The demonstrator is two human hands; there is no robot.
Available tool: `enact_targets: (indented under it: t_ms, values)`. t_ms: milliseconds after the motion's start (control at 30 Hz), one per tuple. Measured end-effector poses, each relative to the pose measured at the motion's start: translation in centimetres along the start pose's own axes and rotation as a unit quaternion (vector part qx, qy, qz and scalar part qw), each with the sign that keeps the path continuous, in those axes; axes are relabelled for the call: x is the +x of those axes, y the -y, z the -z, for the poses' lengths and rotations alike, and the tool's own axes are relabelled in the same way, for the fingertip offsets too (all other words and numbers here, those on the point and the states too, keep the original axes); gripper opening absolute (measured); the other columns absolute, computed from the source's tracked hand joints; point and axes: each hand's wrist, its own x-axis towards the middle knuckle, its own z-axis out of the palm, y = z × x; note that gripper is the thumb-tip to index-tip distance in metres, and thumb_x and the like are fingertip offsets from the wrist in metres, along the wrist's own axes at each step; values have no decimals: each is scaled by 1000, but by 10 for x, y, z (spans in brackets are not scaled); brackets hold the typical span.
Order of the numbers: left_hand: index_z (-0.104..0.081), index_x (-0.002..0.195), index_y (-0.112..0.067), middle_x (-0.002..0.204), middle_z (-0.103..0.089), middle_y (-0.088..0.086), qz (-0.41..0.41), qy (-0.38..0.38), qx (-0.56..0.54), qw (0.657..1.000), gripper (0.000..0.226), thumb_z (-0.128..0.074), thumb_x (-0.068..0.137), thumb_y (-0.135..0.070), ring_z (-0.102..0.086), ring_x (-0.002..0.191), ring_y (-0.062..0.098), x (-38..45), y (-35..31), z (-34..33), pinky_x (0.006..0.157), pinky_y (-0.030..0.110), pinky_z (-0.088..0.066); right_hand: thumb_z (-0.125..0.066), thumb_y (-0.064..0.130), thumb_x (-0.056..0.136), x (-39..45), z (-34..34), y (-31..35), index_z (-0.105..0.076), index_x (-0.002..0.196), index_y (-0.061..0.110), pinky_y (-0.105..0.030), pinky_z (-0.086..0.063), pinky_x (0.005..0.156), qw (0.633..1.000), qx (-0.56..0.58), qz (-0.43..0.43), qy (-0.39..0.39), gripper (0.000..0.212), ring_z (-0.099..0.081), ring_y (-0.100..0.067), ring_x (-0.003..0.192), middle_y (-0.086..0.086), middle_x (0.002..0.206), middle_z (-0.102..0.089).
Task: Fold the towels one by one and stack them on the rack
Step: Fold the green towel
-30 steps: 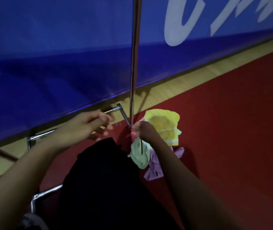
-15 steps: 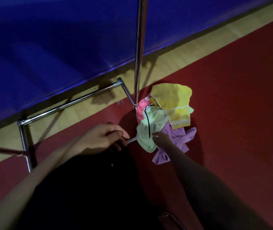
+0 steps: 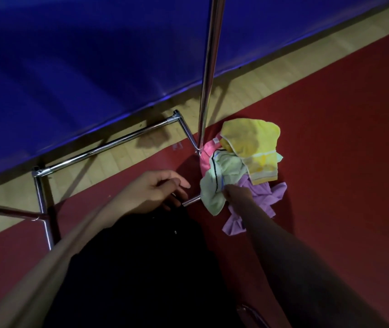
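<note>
A heap of crumpled towels lies on the red floor beside the rack's upright pole: a yellow towel on top, a pink towel against the pole, a pale green towel with a dark stripe, and a purple towel underneath. My right hand reaches into the heap where green meets purple; its fingers are hidden in the cloth. My left hand hovers over the rack's chrome base frame, fingers loosely curled and holding nothing.
A blue padded wall runs along the back above a strip of wooden floor. Dark clothing fills the lower middle of the view. Red floor stretches to the right of the heap.
My right hand has dropped from beside the pole down into the towel heap. My left hand has lowered toward the base frame. The view has tilted downward.
</note>
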Motion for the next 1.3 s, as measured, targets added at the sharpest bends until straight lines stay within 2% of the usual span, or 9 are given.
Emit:
enact_targets:
  t_ms: [133,300,500,633,767,867,1033,1100,1300]
  values:
    - [-72,111,-7,99,-77,8,-12,-52,-6,999,27,-46,110,-12,-70,83,12,-17,-13,9,67,17,-52,-51,12,103,-28,4,26,-48,77,13,-15,-37,37,995,78,60,8,26,-44,-5,37,-1,54,-48]
    - [-73,112,-8,102,-79,6,-36,-97,8,995,26,-48,110,-13,-71,84,3,-56,-25,35,74,10,-51,-49,13,102,-102,7,97,-57,73,13,-19,-43,44,972,177,136,77,30,-51,-9,45,-3,61,-55]
    - [-69,117,-21,109,-77,5,-36,-169,7,985,22,-49,110,-17,-72,100,16,-116,-29,55,78,23,-56,-55,13,82,-213,13,174,-73,73,17,-33,-44,73,927,125,328,132,20,-59,-20,75,-1,71,-64]
    - [-58,130,-24,122,-67,10,-58,-225,-17,972,25,-56,107,-16,-71,105,23,-160,-31,65,84,37,-60,-53,5,80,-307,-2,213,-64,75,6,-27,-45,61,889,110,357,265,12,-58,-18,64,-9,69,-59]
    - [-36,151,-29,125,-67,6,-112,-259,-50,958,63,-68,99,-14,-71,107,20,-205,-26,78,89,43,-63,-49,2,91,-377,-38,234,-55,71,14,-23,-38,48,846,-49,389,362,23,-48,-12,49,2,55,-51]
    - [-37,152,-32,123,-66,5,-135,-261,-56,954,68,-71,97,-9,-74,103,27,-232,-11,87,85,44,-64,-56,11,89,-413,-81,240,-63,92,10,-32,-50,68,820,-137,371,413,8,-63,-22,72,-9,77,-65]
    - [-72,103,-26,87,-76,-8,-122,-349,56,927,7,-66,102,-23,-71,77,8,-260,19,107,71,29,-58,-50,6,99,-428,-159,217,-68,99,9,-37,-55,83,825,-104,347,435,18,-70,-25,88,-12,89,-73]
    - [-75,105,-26,95,-77,-7,-106,-341,114,927,13,-69,100,-36,-72,86,8,-266,21,118,78,27,-56,-49,8,99,-421,-184,200,-67,102,10,-43,-55,90,845,-101,338,402,19,-70,-27,96,-12,95,-73]
    - [-78,106,-20,100,-81,-6,-86,-342,17,936,19,-68,100,-36,-77,95,10,-288,20,144,86,32,-60,-53,24,97,-433,-214,208,-73,112,21,-53,-56,100,821,-109,399,394,25,-74,-25,105,-7,107,-78]
